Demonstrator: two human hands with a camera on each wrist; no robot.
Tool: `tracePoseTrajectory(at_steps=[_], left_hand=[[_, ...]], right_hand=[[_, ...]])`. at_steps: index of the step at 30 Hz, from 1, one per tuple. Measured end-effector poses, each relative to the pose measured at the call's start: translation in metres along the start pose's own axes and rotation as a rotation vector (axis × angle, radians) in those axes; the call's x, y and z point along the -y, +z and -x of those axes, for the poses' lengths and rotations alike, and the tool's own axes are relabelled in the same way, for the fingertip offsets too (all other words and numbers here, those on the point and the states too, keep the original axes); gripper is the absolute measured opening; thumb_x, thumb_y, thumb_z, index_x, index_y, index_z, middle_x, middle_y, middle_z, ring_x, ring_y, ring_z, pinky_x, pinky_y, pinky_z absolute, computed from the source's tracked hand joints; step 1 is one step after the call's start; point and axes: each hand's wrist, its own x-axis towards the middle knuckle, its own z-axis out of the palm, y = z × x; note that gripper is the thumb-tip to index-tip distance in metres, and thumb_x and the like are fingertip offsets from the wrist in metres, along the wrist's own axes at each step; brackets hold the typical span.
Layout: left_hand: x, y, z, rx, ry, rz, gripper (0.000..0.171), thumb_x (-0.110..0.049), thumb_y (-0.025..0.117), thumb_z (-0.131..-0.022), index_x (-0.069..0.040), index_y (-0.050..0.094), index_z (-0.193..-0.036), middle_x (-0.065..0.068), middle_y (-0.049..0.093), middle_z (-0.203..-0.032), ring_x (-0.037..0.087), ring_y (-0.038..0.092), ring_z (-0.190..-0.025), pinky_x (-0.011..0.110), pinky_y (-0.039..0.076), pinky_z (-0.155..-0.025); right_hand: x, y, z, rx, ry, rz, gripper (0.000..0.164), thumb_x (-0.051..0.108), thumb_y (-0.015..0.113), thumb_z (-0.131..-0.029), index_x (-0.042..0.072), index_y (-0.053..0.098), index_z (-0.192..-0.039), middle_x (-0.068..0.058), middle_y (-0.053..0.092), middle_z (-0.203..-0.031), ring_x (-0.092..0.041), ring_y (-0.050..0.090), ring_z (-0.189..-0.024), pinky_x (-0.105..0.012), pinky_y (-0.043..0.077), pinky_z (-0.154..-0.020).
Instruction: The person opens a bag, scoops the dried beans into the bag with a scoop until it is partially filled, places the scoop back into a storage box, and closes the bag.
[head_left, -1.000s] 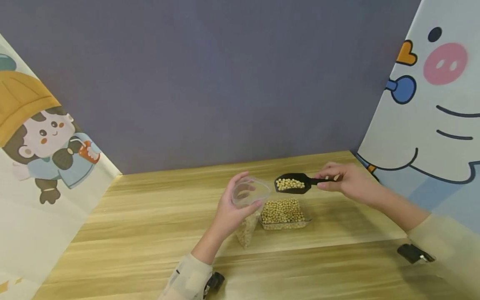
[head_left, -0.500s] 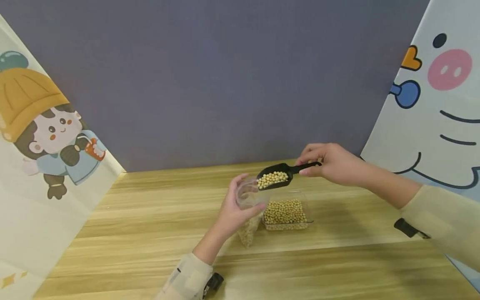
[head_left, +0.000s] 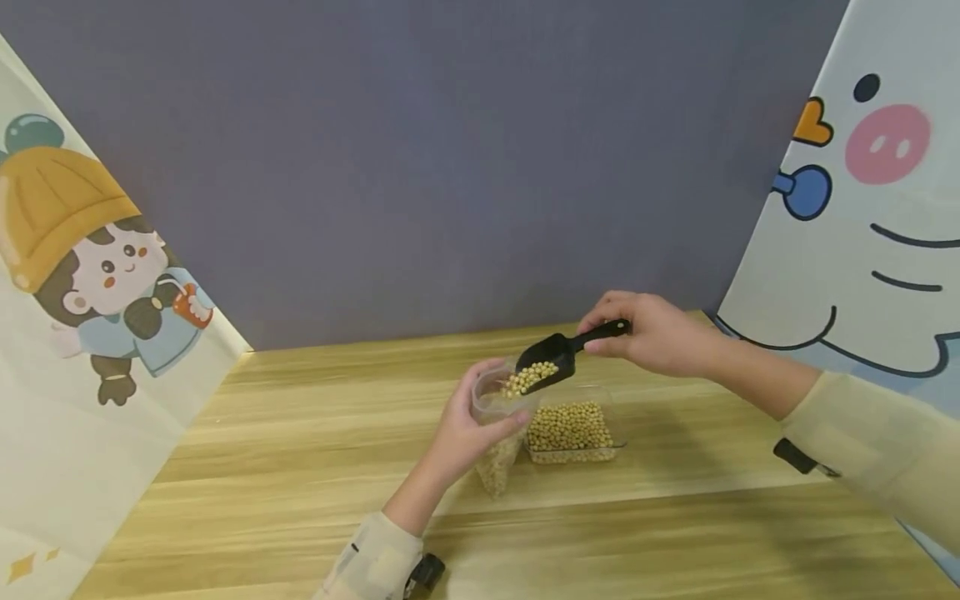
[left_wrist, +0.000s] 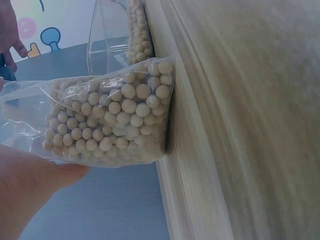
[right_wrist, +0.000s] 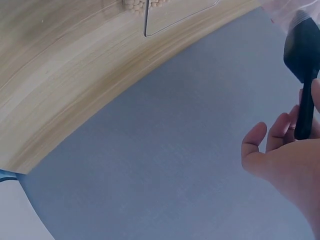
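Observation:
My left hand [head_left: 459, 425] grips a clear plastic bag [head_left: 497, 468] near its top, fingers and thumb spread round the open mouth. In the left wrist view, soybeans [left_wrist: 112, 112] fill the bag's lower part, and its base is at the wooden table. My right hand [head_left: 663, 333] pinches the handle of a black scoop [head_left: 557, 346]. The scoop tilts down to the left, its tip inside the bag's mouth, with soybeans [head_left: 530, 379] gathered toward that tip. Seen from the right wrist, the scoop [right_wrist: 302, 47] is held by its handle, its load hidden.
Right beside the bag stands a clear rectangular container [head_left: 621, 444] of soybeans. The wooden table [head_left: 315, 450] runs back to a grey panel [head_left: 420, 167]. Cartoon-printed panels [head_left: 885, 275] flank both sides.
My right hand has brought the loaded scoop leftward to the bag's mouth and tipped it downward; the beans have slid toward its tip. The left hand keeps holding the bag nearly in place.

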Motion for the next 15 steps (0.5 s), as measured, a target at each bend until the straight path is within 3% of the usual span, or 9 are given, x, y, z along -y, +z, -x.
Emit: tracePoseTrajectory(at_steps=[5,11,15], left_hand=[[0.0024,-0.0003,-0.0010,0.000,0.014,-0.009,0.070,-0.018,0.080,-0.081,-0.027,0.044,-0.141,0.000,0.052,-0.138,0.021,0.048,-0.128,0.040,0.050,-0.099],[0.0019,-0.0011,-0.0018,0.019,0.051,0.018,0.071,-0.015,0.078,-0.083,-0.022,0.041,-0.143,0.011,0.051,-0.139,0.033,0.048,-0.127,0.034,0.056,-0.092],[0.0020,-0.0016,-0.0015,0.018,0.047,0.021,0.071,-0.014,0.078,-0.083,-0.024,0.042,-0.143,0.007,0.052,-0.137,0.033,0.050,-0.126,0.032,0.057,-0.089]], right_hand=[[0.0018,0.0009,0.0002,0.000,0.000,-0.030,0.016,0.024,0.067,-0.093,0.021,0.068,-0.109,0.000,0.061,-0.109,-0.018,0.058,-0.086,-0.031,0.052,-0.071],[0.0025,-0.0005,0.0020,-0.018,-0.020,-0.042,0.017,0.028,0.066,-0.094,0.024,0.066,-0.111,0.003,0.060,-0.110,-0.017,0.058,-0.092,-0.032,0.054,-0.075],[-0.0064,-0.0027,0.0093,-0.045,-0.015,-0.053,0.018,0.027,0.065,-0.094,0.023,0.067,-0.111,0.002,0.062,-0.109,-0.016,0.057,-0.089,-0.028,0.054,-0.071]])
